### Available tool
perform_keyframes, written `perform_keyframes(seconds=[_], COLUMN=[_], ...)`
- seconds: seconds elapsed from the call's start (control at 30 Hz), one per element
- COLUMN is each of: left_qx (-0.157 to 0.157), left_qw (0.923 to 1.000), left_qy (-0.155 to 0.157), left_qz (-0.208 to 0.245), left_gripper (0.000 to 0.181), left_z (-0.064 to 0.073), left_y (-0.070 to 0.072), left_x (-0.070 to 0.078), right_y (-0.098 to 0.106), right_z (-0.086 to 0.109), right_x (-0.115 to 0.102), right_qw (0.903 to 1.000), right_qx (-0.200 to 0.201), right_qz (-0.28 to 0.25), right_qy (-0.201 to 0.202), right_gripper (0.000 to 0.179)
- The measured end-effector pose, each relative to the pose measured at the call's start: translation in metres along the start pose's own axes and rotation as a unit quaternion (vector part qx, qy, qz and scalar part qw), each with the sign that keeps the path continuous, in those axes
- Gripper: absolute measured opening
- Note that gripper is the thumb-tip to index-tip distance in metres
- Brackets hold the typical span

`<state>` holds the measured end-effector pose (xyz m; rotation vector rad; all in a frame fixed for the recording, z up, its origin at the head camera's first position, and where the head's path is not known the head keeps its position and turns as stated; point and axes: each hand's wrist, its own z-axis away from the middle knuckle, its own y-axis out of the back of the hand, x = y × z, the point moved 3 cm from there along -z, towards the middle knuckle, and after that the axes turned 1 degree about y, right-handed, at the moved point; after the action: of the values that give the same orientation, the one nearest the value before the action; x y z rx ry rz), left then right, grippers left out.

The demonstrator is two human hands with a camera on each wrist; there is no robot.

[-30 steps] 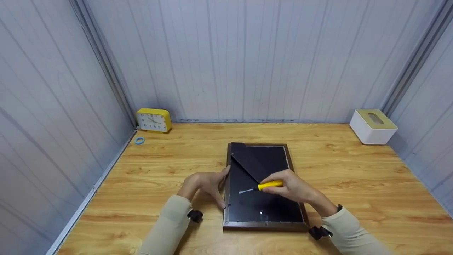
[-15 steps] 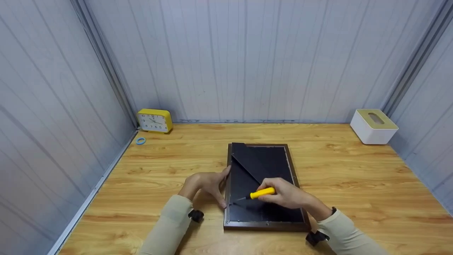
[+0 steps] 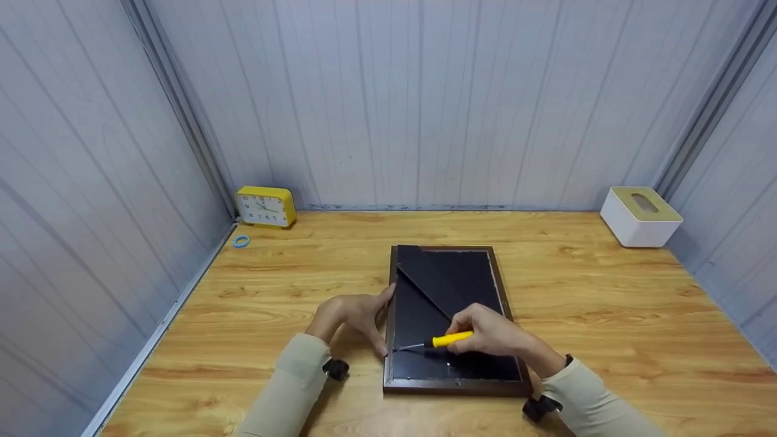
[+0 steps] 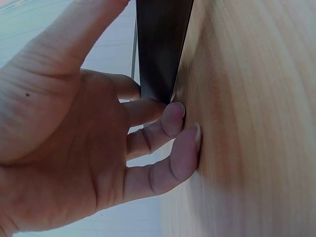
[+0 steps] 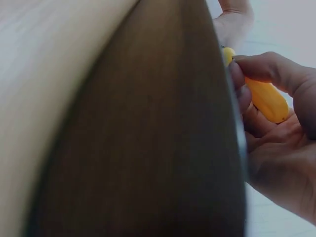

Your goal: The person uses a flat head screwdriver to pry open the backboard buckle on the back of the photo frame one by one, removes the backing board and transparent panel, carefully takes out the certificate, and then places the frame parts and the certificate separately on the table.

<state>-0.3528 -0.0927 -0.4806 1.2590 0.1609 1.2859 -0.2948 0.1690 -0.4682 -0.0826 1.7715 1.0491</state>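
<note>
A picture frame [image 3: 458, 387] lies face down on the wooden table, showing its black backing board [image 3: 419, 367] and a slanted black easel stand [image 3: 434, 273]. My right hand [image 3: 488, 331] grips the yellow handle of a screwdriver [image 3: 451, 340]; its thin metal shaft points left, the tip right at a small tab on the frame's left inner edge. In the right wrist view, thumb and fingers close round the yellow handle. My left hand [image 3: 363, 315] braces the frame's left side, thumb and forefinger spread along it. The left wrist view shows the other fingers [image 4: 182, 153] bent, beside the frame's dark side.
At the back left a yellow alarm clock [image 3: 265, 206] stands on the table, with a blue ring [image 3: 241, 241] in front of it. A white tissue box [image 3: 641, 227] with a tan lid sits at the back right. Panel walls [image 3: 388, 109] enclose the table.
The screwdriver, in my right hand, has moved left and toward me, its tip going from over the backing board to the frame's left edge. My left hand stays in place.
</note>
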Motion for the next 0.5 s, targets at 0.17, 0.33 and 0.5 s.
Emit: perform_keyframes(seconds=[0.17, 0.33, 0.5], left_qx=[0.003, 0.008, 0.011], left_qw=[1.0000, 1.0000, 0.9999], left_qy=[-0.005, -0.003, 0.001], left_qz=[-0.002, -0.005, -0.011], left_gripper=[0.146, 0.145, 0.143], left_z=[-0.0004, 0.0006, 0.0010], left_y=[-0.0003, 0.0002, 0.0004], left_x=[0.0007, 0.0033, 0.0038], right_y=[-0.0024, -0.0047, -0.0080], right_z=[-0.0003, -0.0006, -0.0010], right_x=[0.0000, -0.0014, -0.0033], right_qw=[0.9999, 0.9996, 0.9993], right_qx=[-0.003, 0.001, 0.013], right_qz=[0.000, 0.013, 0.029], right_qy=[-0.014, -0.024, -0.022], right_gripper=[0.008, 0.007, 0.005])
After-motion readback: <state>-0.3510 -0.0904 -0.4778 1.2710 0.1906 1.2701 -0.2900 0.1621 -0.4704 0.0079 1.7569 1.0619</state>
